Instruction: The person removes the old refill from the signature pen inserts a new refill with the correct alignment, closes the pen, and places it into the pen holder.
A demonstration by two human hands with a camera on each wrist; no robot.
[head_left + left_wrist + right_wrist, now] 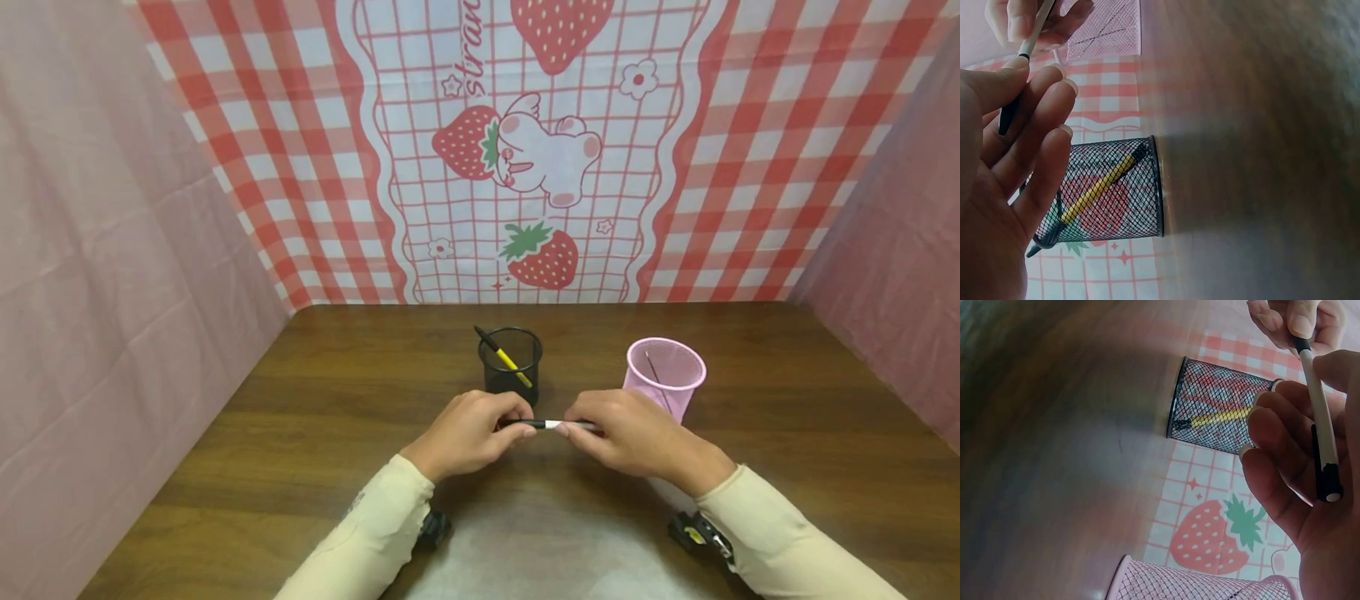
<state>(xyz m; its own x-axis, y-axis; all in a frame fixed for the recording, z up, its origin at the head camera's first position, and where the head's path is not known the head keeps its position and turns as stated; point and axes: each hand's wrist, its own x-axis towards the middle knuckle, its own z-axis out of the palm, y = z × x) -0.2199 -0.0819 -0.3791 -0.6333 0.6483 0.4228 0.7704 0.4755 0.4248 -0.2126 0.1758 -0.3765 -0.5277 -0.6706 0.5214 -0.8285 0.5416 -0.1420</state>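
A slim white pen (551, 424) with a black tip section is held level between both hands above the table. My left hand (468, 429) pinches its black end between thumb and fingers; the pointed tip shows past the thumb in the left wrist view. My right hand (630, 433) grips the white barrel (1317, 403), and the black clip end lies over the palm in the right wrist view. Just behind the left hand stands a black mesh pen cup (491, 383) with a yellow-and-black pen (507, 360) leaning in it.
A pink mesh pen cup (681, 403) stands behind the right hand, with a thin dark stick (656, 371) inside. Both cups are upright on the brown wooden table (322, 400). A strawberry-print cloth (300, 167) hangs at the back, and pink curtains (127, 250) flank the table.
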